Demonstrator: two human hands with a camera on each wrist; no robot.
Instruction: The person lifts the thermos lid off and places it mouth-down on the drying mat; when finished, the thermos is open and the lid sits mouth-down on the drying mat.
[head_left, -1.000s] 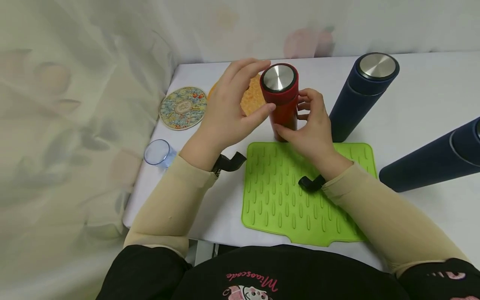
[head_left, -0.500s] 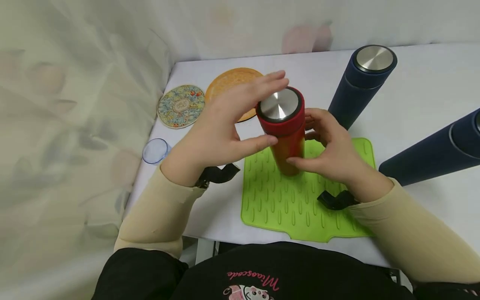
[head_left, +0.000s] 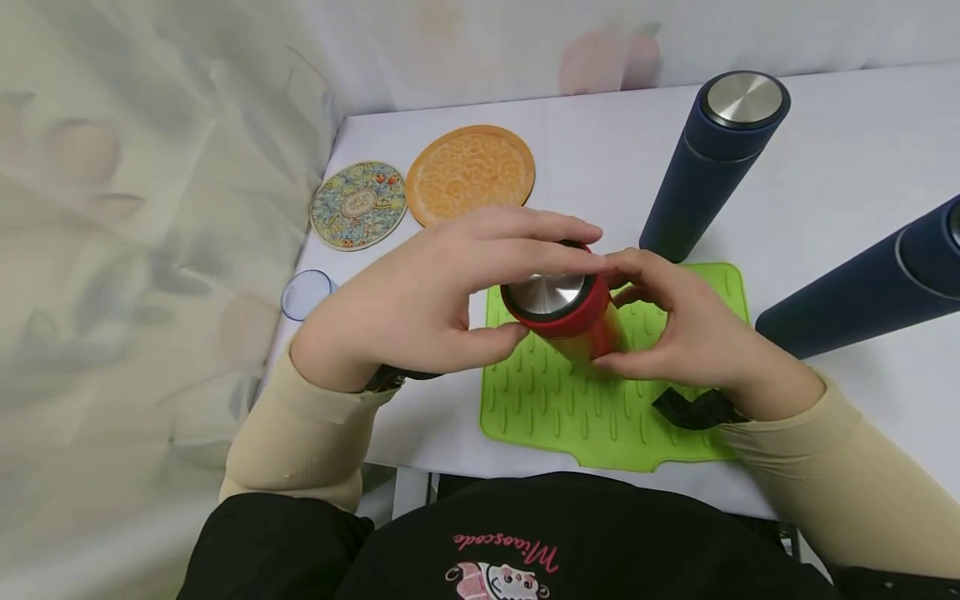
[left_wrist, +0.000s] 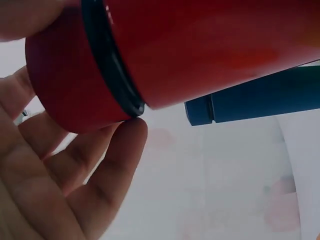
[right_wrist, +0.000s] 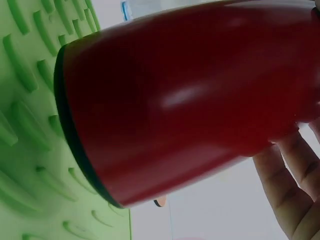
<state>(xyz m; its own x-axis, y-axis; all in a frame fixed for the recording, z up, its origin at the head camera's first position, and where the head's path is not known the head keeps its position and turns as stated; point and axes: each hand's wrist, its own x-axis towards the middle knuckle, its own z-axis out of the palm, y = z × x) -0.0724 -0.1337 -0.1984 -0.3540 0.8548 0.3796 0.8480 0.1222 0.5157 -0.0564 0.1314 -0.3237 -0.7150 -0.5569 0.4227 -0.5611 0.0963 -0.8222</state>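
Over the green mat point(head_left: 547, 400) I hold a red thermos point(head_left: 588, 340) with a steel-topped lid point(head_left: 551, 296). My left hand point(head_left: 450, 283) curls round the lid, thumb on the near side and fingers across the far side. Lower down, my right hand point(head_left: 697, 342) grips the body between thumb and fingers. In the left wrist view a dark ring shows between the red lid point(left_wrist: 60, 75) and the body point(left_wrist: 200, 55). The right wrist view has the tilted thermos point(right_wrist: 185, 110) with its black-rimmed base close over the ribbed mat point(right_wrist: 30, 145).
Two dark blue thermoses stand at the right, one at the back point(head_left: 697, 167) and one farther right point(head_left: 862, 287). An orange round mat point(head_left: 472, 171), a patterned round coaster point(head_left: 358, 208) and a clear bluish cup point(head_left: 306, 293) are on the left. A curtain point(head_left: 150, 333) borders the left side.
Both hands have brought the red thermos from beyond the mat's back edge toward me, over the mat. The left hand has come from beside the thermos to grip its lid.
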